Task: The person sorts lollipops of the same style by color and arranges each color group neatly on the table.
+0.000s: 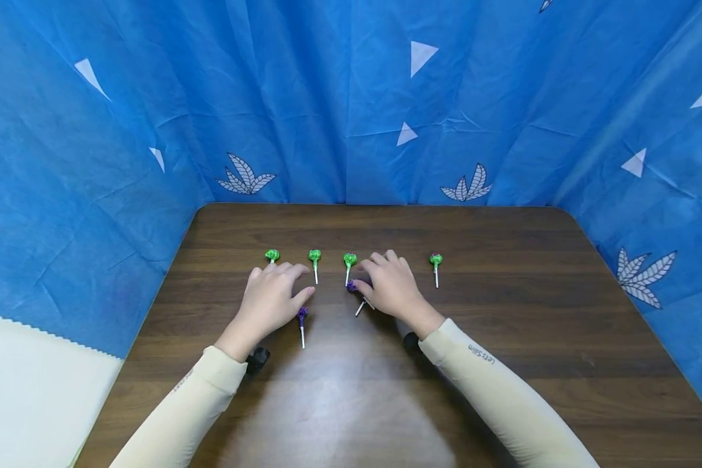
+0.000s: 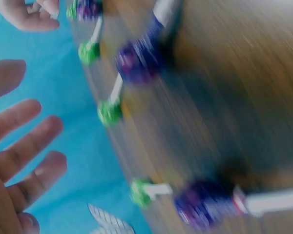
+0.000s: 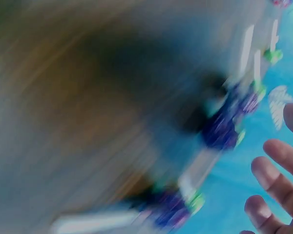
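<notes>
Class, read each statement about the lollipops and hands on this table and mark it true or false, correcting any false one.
1. The lollipops lie on a wooden table. True.
2. A purple lollipop lies next to the left hand. True.
3. The green lollipops are stacked in a pile. False: the green lollipops lie apart in a row across the table.
4. The right hand is lifted high above the table. False: it is down at the table, over the lollipops.
5. The backdrop is plain red. False: the cloth is blue with white leaf and triangle shapes.
</notes>
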Demonstrator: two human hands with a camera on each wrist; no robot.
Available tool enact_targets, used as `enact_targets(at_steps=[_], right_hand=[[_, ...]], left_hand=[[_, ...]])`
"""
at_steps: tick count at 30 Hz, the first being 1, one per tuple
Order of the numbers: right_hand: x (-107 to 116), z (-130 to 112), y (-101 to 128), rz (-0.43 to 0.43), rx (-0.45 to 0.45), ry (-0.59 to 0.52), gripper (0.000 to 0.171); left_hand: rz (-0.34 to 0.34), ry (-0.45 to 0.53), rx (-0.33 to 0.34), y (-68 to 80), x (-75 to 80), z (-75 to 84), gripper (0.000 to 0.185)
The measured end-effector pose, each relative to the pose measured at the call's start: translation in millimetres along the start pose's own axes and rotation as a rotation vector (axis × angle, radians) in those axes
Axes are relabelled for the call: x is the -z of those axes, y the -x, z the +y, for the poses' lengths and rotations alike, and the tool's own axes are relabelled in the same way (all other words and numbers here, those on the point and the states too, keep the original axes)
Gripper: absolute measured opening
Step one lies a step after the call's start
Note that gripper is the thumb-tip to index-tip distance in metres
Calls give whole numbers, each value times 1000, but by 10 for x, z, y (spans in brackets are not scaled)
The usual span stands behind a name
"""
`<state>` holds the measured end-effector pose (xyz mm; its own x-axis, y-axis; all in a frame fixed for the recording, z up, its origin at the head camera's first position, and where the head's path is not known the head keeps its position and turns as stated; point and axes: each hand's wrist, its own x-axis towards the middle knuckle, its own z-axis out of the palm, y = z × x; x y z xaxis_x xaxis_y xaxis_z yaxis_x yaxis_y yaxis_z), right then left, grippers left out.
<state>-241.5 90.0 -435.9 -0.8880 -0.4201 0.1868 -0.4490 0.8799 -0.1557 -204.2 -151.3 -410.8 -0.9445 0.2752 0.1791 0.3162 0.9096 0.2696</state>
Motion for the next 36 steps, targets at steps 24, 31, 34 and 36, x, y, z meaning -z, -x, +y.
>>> enact_targets(at_steps=[24,31,34,36], right_hand=[[-85,244,148,-108,-50,25,25],[-97,237,154,-111,-42,7,24],[-101,245,160,-105,-39,0,24],[-104,249,163,-105,-38,-6,25]], left_hand=[[-198,-212,-19,-652,-537,857,25],[-190,-175,-15,-669,-630,842,22],[-202,-153,-12,-681,-649,844,21],[-219,-142,-3,-689,-652,849,21]])
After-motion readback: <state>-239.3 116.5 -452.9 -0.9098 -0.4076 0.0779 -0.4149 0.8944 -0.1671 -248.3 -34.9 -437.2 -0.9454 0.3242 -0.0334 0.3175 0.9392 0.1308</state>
